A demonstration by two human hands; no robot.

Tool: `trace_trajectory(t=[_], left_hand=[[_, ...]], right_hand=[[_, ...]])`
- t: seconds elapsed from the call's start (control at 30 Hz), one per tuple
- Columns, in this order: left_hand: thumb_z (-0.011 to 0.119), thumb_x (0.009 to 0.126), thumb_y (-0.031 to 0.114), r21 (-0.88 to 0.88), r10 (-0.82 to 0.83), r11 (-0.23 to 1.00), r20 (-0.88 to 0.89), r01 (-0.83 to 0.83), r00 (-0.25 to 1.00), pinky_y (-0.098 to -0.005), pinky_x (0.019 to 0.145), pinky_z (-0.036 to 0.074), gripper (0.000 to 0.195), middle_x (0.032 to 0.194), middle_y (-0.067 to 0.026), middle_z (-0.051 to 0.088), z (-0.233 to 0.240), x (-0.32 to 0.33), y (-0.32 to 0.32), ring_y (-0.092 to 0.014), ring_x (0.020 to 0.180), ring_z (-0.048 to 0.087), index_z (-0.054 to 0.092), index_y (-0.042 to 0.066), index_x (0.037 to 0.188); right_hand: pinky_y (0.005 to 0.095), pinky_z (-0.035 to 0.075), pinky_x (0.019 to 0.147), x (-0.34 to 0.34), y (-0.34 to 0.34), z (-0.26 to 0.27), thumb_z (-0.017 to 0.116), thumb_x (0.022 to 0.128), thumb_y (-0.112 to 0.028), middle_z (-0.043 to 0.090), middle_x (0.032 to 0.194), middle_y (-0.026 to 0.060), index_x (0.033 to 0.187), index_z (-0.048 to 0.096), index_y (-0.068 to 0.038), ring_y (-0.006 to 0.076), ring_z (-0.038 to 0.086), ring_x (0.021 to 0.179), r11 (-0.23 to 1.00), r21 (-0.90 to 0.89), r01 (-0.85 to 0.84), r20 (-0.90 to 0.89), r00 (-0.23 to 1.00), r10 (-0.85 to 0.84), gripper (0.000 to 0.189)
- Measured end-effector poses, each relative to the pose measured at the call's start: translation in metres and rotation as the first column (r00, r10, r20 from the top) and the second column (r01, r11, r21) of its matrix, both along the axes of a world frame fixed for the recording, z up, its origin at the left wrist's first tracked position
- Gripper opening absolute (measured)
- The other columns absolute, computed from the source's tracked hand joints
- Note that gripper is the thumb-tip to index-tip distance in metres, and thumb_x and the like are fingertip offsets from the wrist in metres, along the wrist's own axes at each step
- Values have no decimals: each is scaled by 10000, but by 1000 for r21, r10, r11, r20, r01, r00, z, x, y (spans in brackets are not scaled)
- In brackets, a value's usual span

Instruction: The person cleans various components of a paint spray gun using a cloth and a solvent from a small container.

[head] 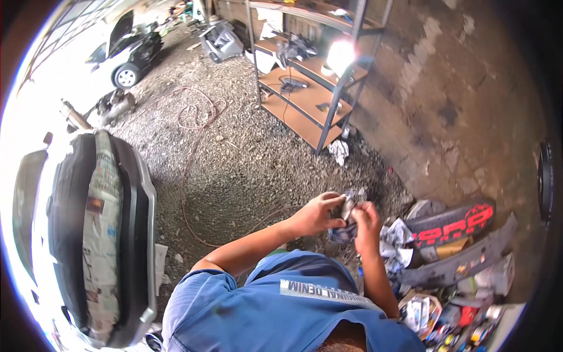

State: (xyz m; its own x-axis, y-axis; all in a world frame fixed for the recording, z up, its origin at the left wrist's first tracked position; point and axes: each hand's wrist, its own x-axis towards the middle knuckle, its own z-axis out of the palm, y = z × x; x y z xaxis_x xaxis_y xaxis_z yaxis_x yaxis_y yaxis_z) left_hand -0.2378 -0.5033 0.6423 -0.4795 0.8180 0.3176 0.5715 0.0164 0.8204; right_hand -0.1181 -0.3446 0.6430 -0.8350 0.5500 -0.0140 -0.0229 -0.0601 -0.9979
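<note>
My left hand (317,214) is in front of my body, thumb and fingers closed around a small, shiny, light grey item (348,206). From the other side, my right hand (367,223) pinches the same item with its fingertips. The item is partly covered by my fingers and too small to identify. A dark bluish thing (342,234) shows just below my hands; whether they touch it I cannot tell. Gravel (264,176) lies beneath and ahead.
At left stands a vehicle (145,220) with newspaper (103,246) over its end. A metal shelf rack (333,115) with a bright lamp (341,55) is ahead. An air hose (184,171) snakes across the gravel. Vehicle panels (462,259), crumpled paper (396,237) and several cans (478,335) crowd the right.
</note>
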Motion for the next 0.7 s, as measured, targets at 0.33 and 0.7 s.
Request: trace_trajectory(t=[0.33,0.7], left_hand=[[844,747,222,20,137,990,-4,-137,991,-413,965,520,724,1322,-233,555,2,56,-7,-379,1178,593,543,-27,1357],[834,755,223,-102,107,991,184,-89,977,-431,1007,503,759,1387,-240,493,-3,89,6,-378,1224,553,503,20,1407]], right_hand=[[241,474,687,39,-1,4,564,910,-80,630,889,6,986,611,-34,77,563,755,993,-32,-115,27,993,116,100],[253,485,765,70,9,-14,578,912,-98,644,921,30,951,624,-30,93,584,824,979,185,-89,2,996,90,91]])
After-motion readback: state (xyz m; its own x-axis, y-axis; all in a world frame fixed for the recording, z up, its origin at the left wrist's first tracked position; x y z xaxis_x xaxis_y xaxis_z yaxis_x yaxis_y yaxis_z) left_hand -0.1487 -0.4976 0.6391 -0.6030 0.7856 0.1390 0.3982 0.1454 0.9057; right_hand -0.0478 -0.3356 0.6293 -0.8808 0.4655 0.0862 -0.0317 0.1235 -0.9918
